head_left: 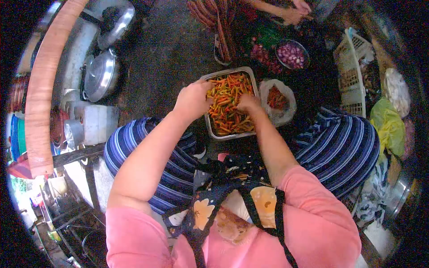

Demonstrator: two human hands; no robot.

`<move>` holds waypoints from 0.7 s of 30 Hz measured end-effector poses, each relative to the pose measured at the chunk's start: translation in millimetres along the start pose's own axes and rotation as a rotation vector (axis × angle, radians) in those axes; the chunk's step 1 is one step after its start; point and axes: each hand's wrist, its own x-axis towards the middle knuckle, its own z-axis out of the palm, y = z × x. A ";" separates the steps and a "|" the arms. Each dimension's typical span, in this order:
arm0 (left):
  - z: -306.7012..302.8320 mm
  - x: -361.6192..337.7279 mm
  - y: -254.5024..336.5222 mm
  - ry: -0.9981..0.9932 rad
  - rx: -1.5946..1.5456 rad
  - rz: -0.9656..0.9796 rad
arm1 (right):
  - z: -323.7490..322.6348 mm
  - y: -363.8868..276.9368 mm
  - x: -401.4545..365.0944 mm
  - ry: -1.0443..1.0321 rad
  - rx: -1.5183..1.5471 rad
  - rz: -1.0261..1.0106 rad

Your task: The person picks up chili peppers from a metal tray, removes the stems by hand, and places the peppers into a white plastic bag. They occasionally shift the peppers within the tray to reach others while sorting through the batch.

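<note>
Over the tray's left rim, fingers curled, tips lost among chillies [228,105], grip impossible to tell: left hand [192,100]. Alongside, fingers bent down into the heap, hold equally unclear: right hand [248,103]. Beneath both, metal tray [228,71] heaped with those chillies. Just right, plastic bag [277,100]; beyond, bowl of shallots [291,54].

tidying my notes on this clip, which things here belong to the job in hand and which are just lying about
In use: left hand and right hand on the chillies, metal tray, plastic bag of chillies beside it.
Lying about: pot lid, white container, basket, shallots near another person's hands.
</note>
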 end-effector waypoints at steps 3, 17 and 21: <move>4.7 -0.1 -4.0 0.021 -0.045 0.004 | -84.5 -41.9 -46.7 -0.033 -0.070 -0.111; -17.2 -2.7 -3.2 0.178 -0.188 -0.194 | -126.1 -85.7 -94.2 -0.167 1.412 -0.432; -12.2 -3.5 4.7 0.334 -0.091 0.066 | -97.0 -94.2 -87.6 -0.377 1.845 -0.420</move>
